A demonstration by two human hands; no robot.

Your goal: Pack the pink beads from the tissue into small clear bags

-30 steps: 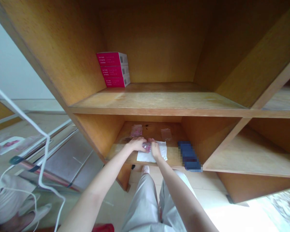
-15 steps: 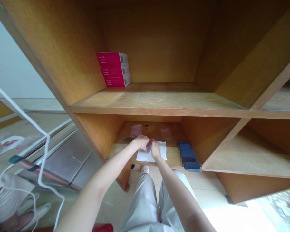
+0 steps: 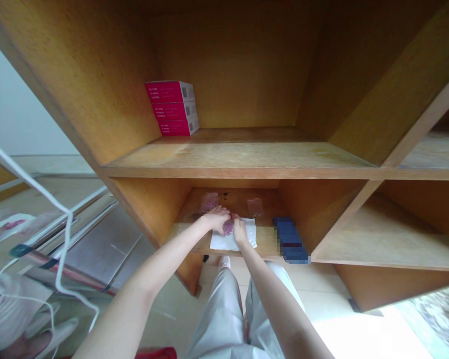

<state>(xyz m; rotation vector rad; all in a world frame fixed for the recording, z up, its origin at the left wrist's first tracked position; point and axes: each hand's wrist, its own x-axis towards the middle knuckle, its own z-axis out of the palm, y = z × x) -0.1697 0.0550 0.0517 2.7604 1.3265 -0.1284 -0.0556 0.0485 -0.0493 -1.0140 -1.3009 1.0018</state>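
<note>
On lower wooden shelf, left hand, right hand pinching pink bag over white paper (long axis hidden)

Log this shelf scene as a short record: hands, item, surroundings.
left hand: on small pink packet
right hand: on the same packet
beneath packet: white sheet
surface: wooden shelf
also on shelf: two small plastic bags; blurred blue object
shelf above: three stacked magenta boxes
</note>
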